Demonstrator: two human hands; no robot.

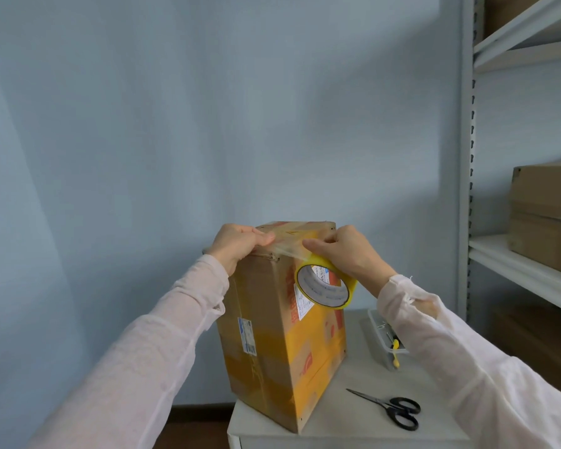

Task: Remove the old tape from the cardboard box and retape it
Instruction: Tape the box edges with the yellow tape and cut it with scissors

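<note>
On the white table (337,422) a tall box (282,335) stands on end, near the left edge, its flaps closed and old yellowish tape banding its lower half. A clear tray (380,325) sits right of it on the same table, well apart from the box. It holds small metal bits and a yellow-handled tool (395,351) that sticks out over the near rim, while the sleeve (434,319) hides the rest of what is inside. Black scissors (392,408) lie closed on the table in front of the tray. At the right a shelf (518,264) carries brown cartons (548,215), stacked and shut.

The left hand (237,244) rests on the box's top left edge, fingers curled together and pinching the end of a clear strip (289,249) down on the cardboard. The right hand (347,251) grips the roll (326,283) from above, fingers wrapped over its yellow rim and thumb stretched out along the strip. The strip runs taut between the two hands across the near top corner.

A white label (302,303) with a barcode sits on the box's right face, partly behind the roll, beside red printing. A blue-and-white sticker (247,335) is on the left face. The roll's white core bears blue print. None of this writing is sharp enough to read
</note>
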